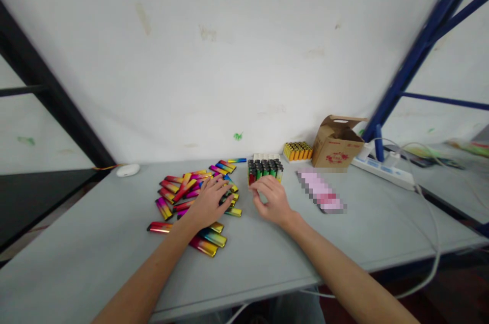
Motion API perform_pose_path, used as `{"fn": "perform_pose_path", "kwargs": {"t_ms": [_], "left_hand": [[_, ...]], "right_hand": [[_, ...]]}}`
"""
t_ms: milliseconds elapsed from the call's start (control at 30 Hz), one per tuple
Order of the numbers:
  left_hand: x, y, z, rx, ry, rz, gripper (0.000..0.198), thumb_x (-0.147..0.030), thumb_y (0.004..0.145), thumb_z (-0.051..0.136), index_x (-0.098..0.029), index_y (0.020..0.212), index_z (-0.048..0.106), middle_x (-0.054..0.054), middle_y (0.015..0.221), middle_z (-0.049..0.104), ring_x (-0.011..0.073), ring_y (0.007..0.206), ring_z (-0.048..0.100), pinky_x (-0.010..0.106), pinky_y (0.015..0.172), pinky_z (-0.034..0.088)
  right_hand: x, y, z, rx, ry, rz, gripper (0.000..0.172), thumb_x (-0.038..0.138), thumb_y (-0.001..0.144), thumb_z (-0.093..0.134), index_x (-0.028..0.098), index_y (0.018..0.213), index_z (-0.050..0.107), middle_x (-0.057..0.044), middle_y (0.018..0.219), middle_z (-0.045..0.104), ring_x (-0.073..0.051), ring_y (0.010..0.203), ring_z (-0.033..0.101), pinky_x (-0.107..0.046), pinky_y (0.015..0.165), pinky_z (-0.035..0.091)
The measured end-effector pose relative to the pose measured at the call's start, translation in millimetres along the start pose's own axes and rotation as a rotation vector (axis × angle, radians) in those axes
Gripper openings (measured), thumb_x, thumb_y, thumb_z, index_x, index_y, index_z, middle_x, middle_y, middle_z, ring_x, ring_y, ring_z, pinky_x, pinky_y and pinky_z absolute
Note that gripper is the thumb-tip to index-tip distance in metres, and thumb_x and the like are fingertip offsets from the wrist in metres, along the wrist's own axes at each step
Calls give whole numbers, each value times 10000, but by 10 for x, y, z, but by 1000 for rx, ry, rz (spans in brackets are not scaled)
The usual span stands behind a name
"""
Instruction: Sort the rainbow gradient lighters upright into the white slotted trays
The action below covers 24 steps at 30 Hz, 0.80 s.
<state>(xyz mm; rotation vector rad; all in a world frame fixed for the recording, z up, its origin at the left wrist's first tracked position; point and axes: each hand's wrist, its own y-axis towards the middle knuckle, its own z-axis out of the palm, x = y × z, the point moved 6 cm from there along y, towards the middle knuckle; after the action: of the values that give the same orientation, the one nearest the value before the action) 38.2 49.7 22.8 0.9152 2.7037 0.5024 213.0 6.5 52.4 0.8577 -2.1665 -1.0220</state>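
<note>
My left hand (211, 203) lies over a loose pile of shiny, colour-faded, flat lighter-shaped pieces (164, 208), fingers spread and thumb apart. Something dark shows between its thumb and fingers, too small to make out. My right hand (272, 199) is at the front of an upright block of lighters (266, 167) with black tops and green, red and clear bodies. Its fingers are curved and the thumb stands slightly apart, with nothing visible between the tips. The hand hides part of the block's front. A single blue and yellow piece (237, 160) lies behind the pile.
A white tray (266, 157) and a block of yellow cylinders (298, 151) stand by the wall. Further right are an open cardboard box (336, 148), a blurred pink phone-shaped object (320, 190) and a power strip (385, 171) with cables. A white oval device (128, 170) lies left.
</note>
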Motion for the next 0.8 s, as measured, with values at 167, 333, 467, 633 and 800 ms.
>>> {"fn": "perform_pose_path", "kwargs": {"t_ms": [167, 333, 467, 633, 800], "left_hand": [[22, -19, 55, 80, -2, -18, 376, -290, 964, 353, -195, 1225, 606, 92, 1307, 615, 278, 1323, 440, 559, 1111, 269], [-38, -23, 66, 143, -101, 46, 407, -257, 976, 296, -214, 1272, 572, 84, 1340, 592, 243, 1347, 424, 566, 1124, 247], [-5, -5, -5, 47, -151, 61, 352, -283, 945, 389, -202, 1191, 628, 100, 1276, 633, 245, 1281, 494, 521, 1100, 330], [139, 10, -106, -106, -121, 8, 316, -323, 901, 477, -181, 1106, 671, 119, 1173, 671, 263, 1151, 574, 482, 1041, 415], [197, 25, -141, -131, -55, -19, 290, -312, 891, 474, -183, 1032, 693, 119, 1129, 676, 274, 1122, 580, 488, 1031, 421]], "right_hand": [[155, -96, 359, 454, 71, 2, 383, 236, 923, 453, 139, 1285, 528, -128, 1241, 614, -216, 1095, 589, -347, 931, 491], [82, -133, 417, 523, 12, 92, 478, 264, 958, 385, 92, 1403, 411, -159, 1379, 526, -230, 1225, 523, -368, 1022, 439], [66, -125, 415, 532, -30, 89, 438, 243, 951, 376, 121, 1363, 466, -131, 1318, 587, -230, 1162, 563, -370, 992, 448], [13, -86, 355, 519, -52, 153, 322, 235, 928, 437, 173, 1191, 611, -91, 1113, 699, -206, 995, 642, -305, 847, 472], [-116, -50, 237, 470, -116, 261, 206, 236, 923, 472, 216, 947, 675, -29, 843, 724, -168, 737, 656, -259, 660, 418]]}}
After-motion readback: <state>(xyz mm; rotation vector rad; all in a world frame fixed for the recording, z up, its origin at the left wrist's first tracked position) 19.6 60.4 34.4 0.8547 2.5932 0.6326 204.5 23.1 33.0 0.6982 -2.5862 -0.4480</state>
